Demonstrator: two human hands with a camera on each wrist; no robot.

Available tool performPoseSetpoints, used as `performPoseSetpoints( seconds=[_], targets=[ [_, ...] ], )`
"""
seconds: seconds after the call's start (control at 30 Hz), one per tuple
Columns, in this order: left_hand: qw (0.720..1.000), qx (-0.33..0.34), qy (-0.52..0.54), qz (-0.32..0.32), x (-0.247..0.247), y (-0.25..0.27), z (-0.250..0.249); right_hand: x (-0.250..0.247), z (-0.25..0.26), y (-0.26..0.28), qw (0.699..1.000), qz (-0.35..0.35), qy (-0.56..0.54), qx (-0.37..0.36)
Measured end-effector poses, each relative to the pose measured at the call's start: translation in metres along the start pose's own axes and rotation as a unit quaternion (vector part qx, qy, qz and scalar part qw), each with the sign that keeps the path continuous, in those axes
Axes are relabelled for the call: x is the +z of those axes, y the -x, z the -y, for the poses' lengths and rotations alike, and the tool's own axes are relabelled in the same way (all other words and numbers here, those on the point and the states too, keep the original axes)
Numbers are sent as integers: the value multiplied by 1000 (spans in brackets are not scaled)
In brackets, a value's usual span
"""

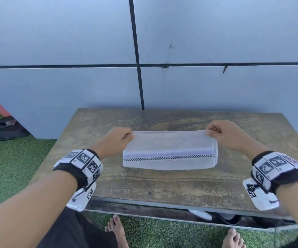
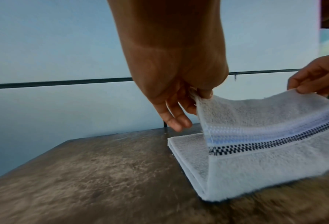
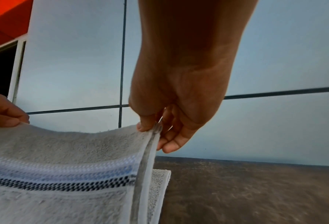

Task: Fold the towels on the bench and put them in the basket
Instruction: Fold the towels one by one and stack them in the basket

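A white towel with a pale blue band and a black checked stripe lies on the wooden bench, partly folded. My left hand pinches its far left corner and my right hand pinches its far right corner. Both hold the upper layer lifted above the lower layers. In the left wrist view the left hand pinches the towel between thumb and forefinger, its other fingers hanging loose. In the right wrist view the right hand grips the doubled edge of the towel. No basket is in view.
A grey panelled wall stands right behind the bench. Green artificial turf surrounds it. A black bag lies on the turf at far left. Shoes sit under the bench near my bare feet.
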State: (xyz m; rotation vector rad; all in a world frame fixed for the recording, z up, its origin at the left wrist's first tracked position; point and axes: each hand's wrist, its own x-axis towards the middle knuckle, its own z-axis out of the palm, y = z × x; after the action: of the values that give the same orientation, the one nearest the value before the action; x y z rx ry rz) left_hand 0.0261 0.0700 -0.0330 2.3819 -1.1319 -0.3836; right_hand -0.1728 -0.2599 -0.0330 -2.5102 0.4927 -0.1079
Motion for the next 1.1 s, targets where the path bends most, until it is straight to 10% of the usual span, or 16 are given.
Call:
performPoseSetpoints(
  seconds=[0.43,0.87,1.1],
  targets=[
    [987,-136,-66,-52,42,-89,47,61,-34,-85,990,-23,40,131],
    [988,-90,-121,38,29,-77,33,46,-18,-58,988,43,91,117],
    [990,17,-15,-137,-22,-56,-5,-7,13,-35,990,-125,23,61]
  ],
)
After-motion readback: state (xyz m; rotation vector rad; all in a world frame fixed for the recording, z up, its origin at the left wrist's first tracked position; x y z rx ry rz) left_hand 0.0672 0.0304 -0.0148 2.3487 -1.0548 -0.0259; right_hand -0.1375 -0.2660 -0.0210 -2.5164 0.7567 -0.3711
